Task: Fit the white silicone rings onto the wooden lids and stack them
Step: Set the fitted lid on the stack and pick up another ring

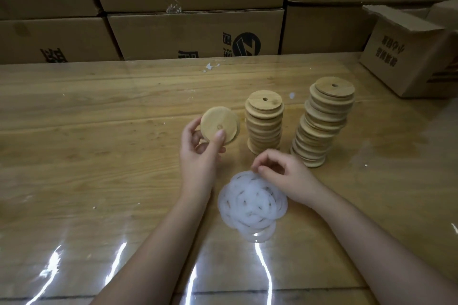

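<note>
Cartons (193, 32) wall off the back of the bench (86, 111), whose clear cover throws glare near us. Two stacks of wooden lids stand mid-bench: the right stack (322, 124) leans and is ragged, the left stack (264, 124) is straighter. We hold one wooden lid (219, 125) upright in our left hand (198, 153), grip clamped on its rim, thumb beside its hole. Our right hand (280, 173) has its fingertips pinched together at the far edge of the pile of white silicone rings (252, 202); whether it has a ring we cannot tell. We should peel away just one ring, since they overlap and likely cling, then stretch it evenly round the lid's step.
</note>
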### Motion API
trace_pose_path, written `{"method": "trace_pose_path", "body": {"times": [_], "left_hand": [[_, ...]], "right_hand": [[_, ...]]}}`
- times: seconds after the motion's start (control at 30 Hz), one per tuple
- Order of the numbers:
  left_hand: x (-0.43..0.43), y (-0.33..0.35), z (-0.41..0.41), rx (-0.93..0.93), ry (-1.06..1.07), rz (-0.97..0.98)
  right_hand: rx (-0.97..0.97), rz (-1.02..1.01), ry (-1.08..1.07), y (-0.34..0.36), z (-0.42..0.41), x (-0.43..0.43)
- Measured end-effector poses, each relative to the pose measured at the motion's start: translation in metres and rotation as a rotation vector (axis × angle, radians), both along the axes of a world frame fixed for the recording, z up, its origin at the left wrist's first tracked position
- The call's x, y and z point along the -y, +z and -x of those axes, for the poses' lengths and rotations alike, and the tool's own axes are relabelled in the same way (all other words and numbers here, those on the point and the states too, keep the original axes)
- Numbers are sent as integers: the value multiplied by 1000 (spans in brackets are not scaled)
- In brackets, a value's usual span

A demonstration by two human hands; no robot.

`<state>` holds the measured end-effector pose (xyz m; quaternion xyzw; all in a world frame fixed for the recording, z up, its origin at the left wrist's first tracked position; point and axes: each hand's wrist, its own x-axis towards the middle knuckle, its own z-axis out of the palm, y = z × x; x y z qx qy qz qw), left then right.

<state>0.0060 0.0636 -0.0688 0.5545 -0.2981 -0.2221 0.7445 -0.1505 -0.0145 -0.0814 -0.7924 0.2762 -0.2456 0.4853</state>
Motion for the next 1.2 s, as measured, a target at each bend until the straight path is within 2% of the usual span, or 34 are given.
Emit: {"method": "trace_pose_path", "body": {"times": [0.17, 0.27, 0.37, 0.7, 0.97, 1.1, 1.2], "left_hand": [[-10, -11, -2, -67, -104, -74], [-14, -11, -2, -63, -196, -83], [-13, -12, -2, -87, -173, -60], [-9, -13, -1, -31, -213, -60], [-10, -10, 2, 6, -236, -93], [-12, -10, 2, 10, -237, -71], [-12, -12, 1, 33, -252, -77]], "right_hand": [[-105, 219, 71, 2, 8, 3], [-213, 227, 176, 3, 10, 6], [-292, 253, 212, 2, 10, 9], [-58, 248, 39, -4, 6, 4], [-130, 324, 60, -4, 4, 0], [-131, 263, 42, -4, 6, -2], [-112, 317, 30, -2, 7, -2]]}}
